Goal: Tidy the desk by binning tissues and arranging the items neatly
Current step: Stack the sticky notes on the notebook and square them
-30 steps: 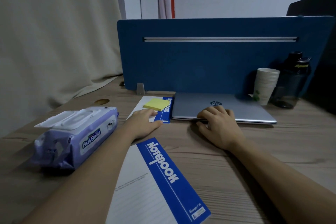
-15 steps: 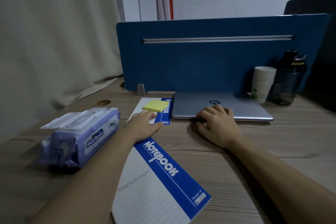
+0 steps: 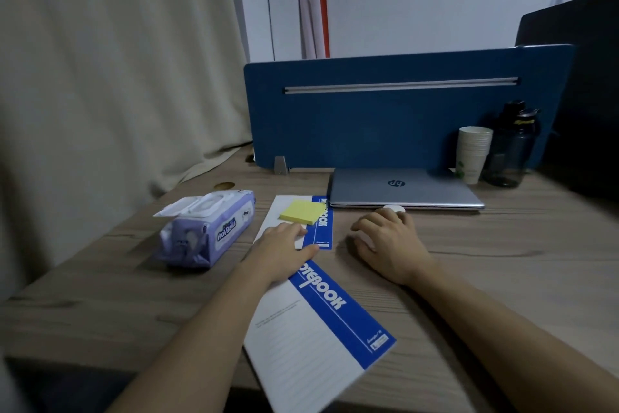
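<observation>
The far notebook (image 3: 287, 217) lies flat on the wooden desk (image 3: 502, 265), its blue spine band just beside the closed silver laptop (image 3: 403, 187), with a yellow sticky-note pad (image 3: 302, 211) resting on its cover. A second notebook (image 3: 315, 329) lies nearer the person, skewed, one corner overhanging the front edge. The left hand (image 3: 284, 250) rests palm down with fingers extended and slack on the far notebook's near end, gripping nothing. The right hand (image 3: 390, 241) lies curled on the desk; a small white object (image 3: 395, 209) shows at its fingertips, but whether it is pinched or merely touched cannot be told. In judgement, both notebooks are light, thin and flexible, and will slide readily on the wood; they are best taken along the stiffer spine band or pushed under a flat palm, since a lifted corner would bend. The loose pad could slip off if the notebook is tilted. The wet-wipe pack (image 3: 209, 228), its lid flap open, is soft and should be held across its body. Compared with half a second earlier, the right hand has come off the laptop's front edge towards the person, the white object is newly visible, and the left hand remains on the far notebook.
</observation>
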Motion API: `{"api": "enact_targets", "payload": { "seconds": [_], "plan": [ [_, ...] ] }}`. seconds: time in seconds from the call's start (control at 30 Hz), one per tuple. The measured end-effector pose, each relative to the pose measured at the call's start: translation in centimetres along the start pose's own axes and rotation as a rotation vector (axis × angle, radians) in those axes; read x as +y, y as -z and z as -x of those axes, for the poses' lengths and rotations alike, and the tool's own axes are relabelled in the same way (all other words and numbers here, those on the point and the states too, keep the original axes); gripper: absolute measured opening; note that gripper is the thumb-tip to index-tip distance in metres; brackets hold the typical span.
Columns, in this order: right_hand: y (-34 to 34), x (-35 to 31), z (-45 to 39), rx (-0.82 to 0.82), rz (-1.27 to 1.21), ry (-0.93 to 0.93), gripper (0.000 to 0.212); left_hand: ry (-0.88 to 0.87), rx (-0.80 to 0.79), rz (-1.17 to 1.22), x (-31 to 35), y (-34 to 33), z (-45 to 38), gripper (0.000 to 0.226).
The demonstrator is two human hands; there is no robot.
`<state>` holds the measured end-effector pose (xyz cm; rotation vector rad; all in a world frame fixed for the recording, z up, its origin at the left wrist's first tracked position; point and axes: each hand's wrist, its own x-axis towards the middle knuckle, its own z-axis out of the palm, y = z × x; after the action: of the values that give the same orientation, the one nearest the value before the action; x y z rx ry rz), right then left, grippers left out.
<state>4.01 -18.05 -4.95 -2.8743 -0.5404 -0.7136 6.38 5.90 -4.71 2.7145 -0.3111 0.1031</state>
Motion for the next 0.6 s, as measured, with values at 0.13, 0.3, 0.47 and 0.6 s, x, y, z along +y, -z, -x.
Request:
{"api": "enact_targets", "payload": {
  "seconds": [0.13,0.3,0.47,0.6],
  "plan": [
    [-0.1,-1.4,0.8,-0.068,-0.075,-0.005,0.036,-0.003,-0.032,-0.011,0.4,0.1,2.0,0.063],
    [-0.9,-2.9,-0.3,-0.171,-0.312,-0.188,0.038,0.015,-0.021,0.025,-0.2,0.1,2.0,0.07],
    [-2.2,-3.6,-2.4,-0.226,-0.415,-0.278,0.042,0.204,0.098,0.011,-1.3,-0.3,0.3,0.08],
    [-2.7,-4.2,-4.7,-0.249,-0.559,-0.35,0.049,0.196,0.214,0.108,-1.0,0.2,-0.7,0.067]
  ]
}}
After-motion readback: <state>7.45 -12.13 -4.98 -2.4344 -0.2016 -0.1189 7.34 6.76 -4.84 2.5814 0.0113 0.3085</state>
